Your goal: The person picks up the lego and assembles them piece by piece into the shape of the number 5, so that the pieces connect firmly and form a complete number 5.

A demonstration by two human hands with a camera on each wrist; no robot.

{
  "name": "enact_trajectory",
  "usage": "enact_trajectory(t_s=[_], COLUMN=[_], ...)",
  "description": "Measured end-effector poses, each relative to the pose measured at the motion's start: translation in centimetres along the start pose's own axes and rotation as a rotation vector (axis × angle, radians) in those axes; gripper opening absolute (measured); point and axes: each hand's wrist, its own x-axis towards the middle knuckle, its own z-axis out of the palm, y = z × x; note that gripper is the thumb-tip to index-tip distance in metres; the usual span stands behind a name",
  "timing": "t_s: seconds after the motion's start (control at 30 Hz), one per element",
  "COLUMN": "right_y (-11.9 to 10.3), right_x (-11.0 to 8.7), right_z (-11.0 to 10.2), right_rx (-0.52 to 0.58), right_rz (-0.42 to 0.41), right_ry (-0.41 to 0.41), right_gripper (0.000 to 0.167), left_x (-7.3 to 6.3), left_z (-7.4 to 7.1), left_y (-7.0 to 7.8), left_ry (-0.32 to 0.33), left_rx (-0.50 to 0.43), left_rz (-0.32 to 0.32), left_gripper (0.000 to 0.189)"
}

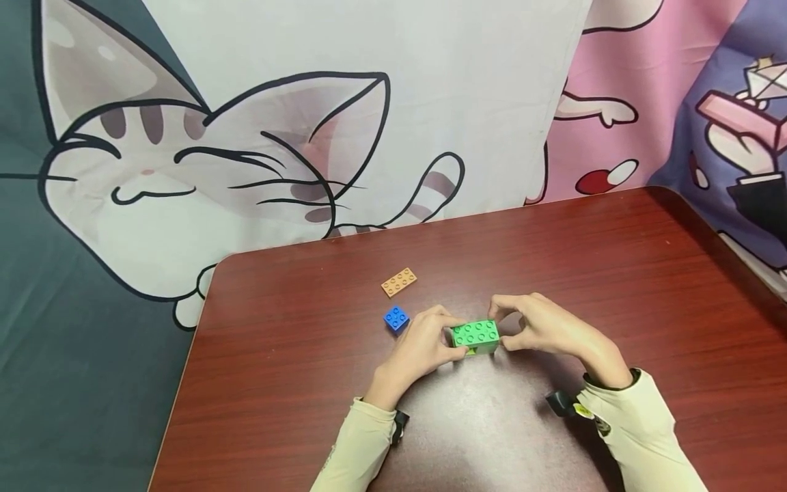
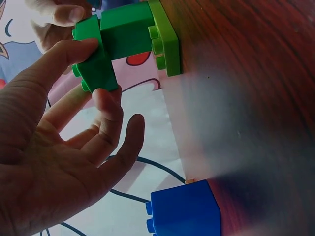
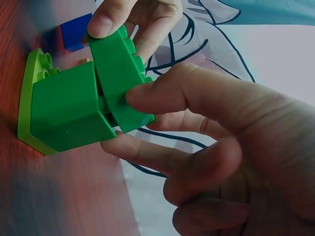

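Observation:
A flat green toy brick [image 1: 475, 333] with two rows of studs is held between both hands. My left hand [image 1: 418, 345] pinches its left end between thumb and fingers, and my right hand [image 1: 547, 324] has thumb and fingertips on its right end. Below it a taller green block [image 3: 69, 105] sits on a lime-green plate [image 2: 168, 42] that rests on the table. In the right wrist view the flat brick is tilted over the block, with a narrow gap at one edge. Some lime studs show beside the block.
To the left of my left hand sits a small blue brick [image 1: 396, 319] on the reddish-brown wooden table [image 1: 283, 342]. Farther back lies a tan flat brick [image 1: 399, 282]. A cloth printed with a cartoon cat [image 1: 147, 225] hangs behind the table.

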Motion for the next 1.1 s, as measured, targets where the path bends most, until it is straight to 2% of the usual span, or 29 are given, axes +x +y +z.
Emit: enact_trajectory(t_s=[0.4, 0.63, 0.83, 1.0, 1.1], right_y=[-0.16, -0.01, 0.23, 0.35, 0.41], right_x=[-0.02, -0.28, -0.08, -0.23, -0.53], right_z=[0.09, 0.29, 0.49, 0.49, 0.38], right_rx=[-0.033, -0.035, -0.041, -0.032, -0.026], right_rz=[-0.021, -0.041, -0.070, -0.060, -0.043], right_ry=[0.019, 0.032, 0.031, 0.028, 0.031], right_gripper=[0.033, 0.035, 0.035, 0.037, 0.038], left_x=[-0.09, -0.26, -0.51, -0.53, -0.36], left_z=[0.05, 0.40, 0.41, 0.41, 0.46], left_y=[0.01, 0.29, 0.23, 0.28, 0.39], left_ry=[0.022, 0.026, 0.033, 0.021, 0.013], left_rx=[-0.027, -0.044, -0.053, -0.051, -0.035], left_rz=[0.026, -0.013, -0.016, -0.035, -0.008], left_gripper=[0.037, 0.037, 0.037, 0.038, 0.037])
